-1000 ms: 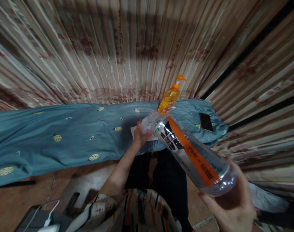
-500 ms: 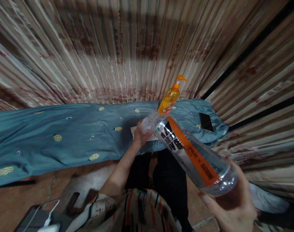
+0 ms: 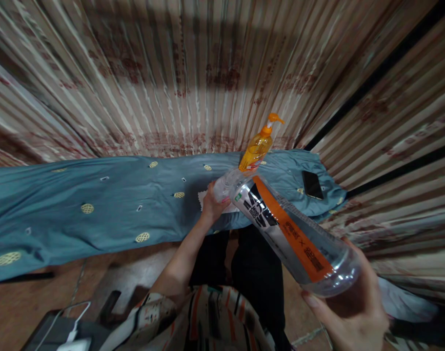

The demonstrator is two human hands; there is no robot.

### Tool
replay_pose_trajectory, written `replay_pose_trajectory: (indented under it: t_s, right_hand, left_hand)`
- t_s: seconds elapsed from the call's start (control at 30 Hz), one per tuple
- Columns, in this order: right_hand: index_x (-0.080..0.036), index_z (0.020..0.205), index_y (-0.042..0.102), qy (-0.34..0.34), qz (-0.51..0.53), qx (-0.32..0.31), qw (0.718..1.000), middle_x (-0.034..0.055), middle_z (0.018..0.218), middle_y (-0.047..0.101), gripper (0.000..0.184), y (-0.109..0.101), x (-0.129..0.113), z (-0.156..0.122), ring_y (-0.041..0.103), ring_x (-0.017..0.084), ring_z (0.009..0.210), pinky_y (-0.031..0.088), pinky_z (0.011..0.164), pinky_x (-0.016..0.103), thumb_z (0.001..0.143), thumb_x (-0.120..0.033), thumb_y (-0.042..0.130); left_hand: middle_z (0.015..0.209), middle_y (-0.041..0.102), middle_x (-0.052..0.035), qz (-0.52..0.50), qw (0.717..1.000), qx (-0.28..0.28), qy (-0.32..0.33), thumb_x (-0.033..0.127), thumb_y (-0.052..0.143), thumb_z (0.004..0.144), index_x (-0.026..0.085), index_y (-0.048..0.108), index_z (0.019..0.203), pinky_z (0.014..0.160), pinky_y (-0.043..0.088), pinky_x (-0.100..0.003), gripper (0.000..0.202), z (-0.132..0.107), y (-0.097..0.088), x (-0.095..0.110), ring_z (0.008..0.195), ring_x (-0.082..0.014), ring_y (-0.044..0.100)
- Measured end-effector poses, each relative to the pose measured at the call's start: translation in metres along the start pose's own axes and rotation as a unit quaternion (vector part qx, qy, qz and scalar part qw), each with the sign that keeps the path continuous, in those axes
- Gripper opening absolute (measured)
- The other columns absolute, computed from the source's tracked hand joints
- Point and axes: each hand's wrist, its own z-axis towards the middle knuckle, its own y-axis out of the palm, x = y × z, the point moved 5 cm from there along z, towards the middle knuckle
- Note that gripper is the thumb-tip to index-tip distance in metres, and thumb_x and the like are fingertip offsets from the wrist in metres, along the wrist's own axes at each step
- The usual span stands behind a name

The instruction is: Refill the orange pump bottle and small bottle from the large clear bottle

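My right hand (image 3: 349, 312) grips the base of a clear plastic bottle (image 3: 288, 234) with a black, white and orange label, held tilted with its neck pointing away from me. My left hand (image 3: 212, 204) is closed around the bottle's neck end, over a white cloth or tissue (image 3: 204, 197) lying on the blue sheet (image 3: 98, 204). An orange pump bottle (image 3: 257, 146) stands just beyond the clear bottle's neck.
The blue patterned sheet covers a long low surface running left to right. A dark phone (image 3: 312, 184) lies on its right end. Striped curtains (image 3: 193, 73) hang behind and to the right. A dark box with white cables (image 3: 67, 331) sits on the floor at lower left.
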Motion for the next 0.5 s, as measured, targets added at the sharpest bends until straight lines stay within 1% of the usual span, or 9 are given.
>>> replay_pose_trajectory:
  t_s: [0.13,0.23,0.37,0.5]
  right_hand:
    - [-0.03,0.154,0.049,0.005,0.012,0.004,1.0,0.0109,0.147,0.057,0.103,-0.0005,0.0003,-0.0002,0.061,0.034,0.124,0.058,0.094,0.044,0.062,-0.032,0.095]
    - [-0.031,0.155,0.047,0.009,0.014,0.002,1.0,0.0119,0.15,0.054,0.104,-0.0003,0.0015,-0.0007,0.059,0.036,0.128,0.058,0.094,0.047,0.062,-0.032,0.094]
    - [-0.034,0.156,0.045,-0.003,0.002,-0.012,1.0,0.0107,0.15,0.055,0.104,-0.002,0.0047,-0.0016,0.061,0.034,0.125,0.06,0.09,0.043,0.064,-0.031,0.094]
    - [-0.035,0.156,0.045,-0.015,-0.012,-0.026,0.999,0.0097,0.148,0.056,0.102,-0.0029,0.005,-0.0005,0.063,0.032,0.122,0.059,0.091,0.041,0.066,-0.031,0.094]
  left_hand:
    - [0.102,0.074,-0.0045,0.003,1.0,-0.002,-0.005,0.031,0.083,0.064,0.023,0.055,0.117,0.077,0.06,-0.035,0.061,0.0001,0.0005,-0.0029,0.089,-0.0231,0.073]
    - [0.103,0.074,-0.0048,0.002,1.0,0.0,0.0,0.032,0.084,0.064,0.023,0.056,0.117,0.077,0.06,-0.036,0.06,0.0002,0.001,-0.0044,0.09,-0.0233,0.073]
    - [0.103,0.073,-0.0051,-0.005,1.0,0.002,-0.002,0.034,0.084,0.064,0.024,0.056,0.117,0.079,0.06,-0.038,0.061,-0.0005,0.0019,-0.006,0.091,-0.0244,0.073]
    - [0.103,0.073,-0.0056,0.005,1.0,0.003,-0.006,0.032,0.084,0.064,0.023,0.056,0.117,0.08,0.06,-0.038,0.061,-0.0003,0.0013,-0.0064,0.091,-0.0245,0.073]
